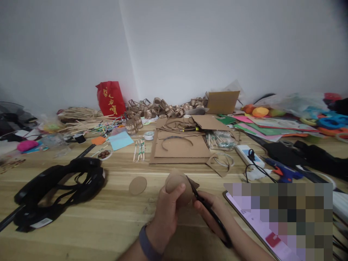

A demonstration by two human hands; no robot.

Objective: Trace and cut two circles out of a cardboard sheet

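Observation:
My left hand (166, 212) grips a rounded piece of brown cardboard (178, 186) above the wooden table (108, 221), thumb on its front face. My right hand (210, 212) is closed around black scissors (209, 212), whose blades meet the right edge of the cardboard piece. A cut cardboard disc (137, 185) lies flat on the table just left of my hands. A dark band sits on my left wrist.
Flat cardboard sheets (181, 146) with curved strips lie behind my hands. A black strap headset (59, 192) is at the left, a tablet (261, 228) at the right. A power strip (248, 155), blue glue gun (284, 173), red bag (111, 98), coloured paper (261, 125) and cardboard rolls crowd the back.

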